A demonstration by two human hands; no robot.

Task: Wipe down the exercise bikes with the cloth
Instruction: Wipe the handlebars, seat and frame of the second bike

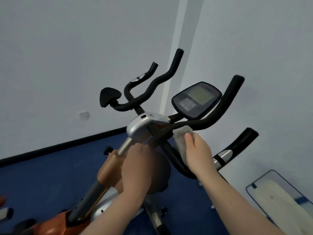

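My right hand [197, 150], just right of centre in the frame, has its fingers curled over a folded pale grey fluffy cloth [182, 138] and presses it against the black foam-padded handlebar [199, 126] of the orange and silver exercise bike [108, 168] that fills the middle and lower left of the frame. My left hand [137, 167], lower centre, rests on the chrome handlebar stem [124, 145] where it enters the orange frame; its fingertips are hidden from me, so I cannot tell whether they wrap round the stem or only lean on it. I judge I am in the middle of wiping the handlebars, working near the silver plastic clamp housing [140, 128]. The next move, I think, calls for sliding the cloth outward along the bar toward its upturned end at the right, keeping the cloth wrapped round the foam so it cleans all sides, while the other hand steadies the bike. The cloth looks dry, soft and bunched thick. Above it, right of centre, sits the dark oval console with a grey screen [197, 99], apparently not yet reached. Blue carpet [50, 167] lies below, pale grey walls [67, 48] behind.
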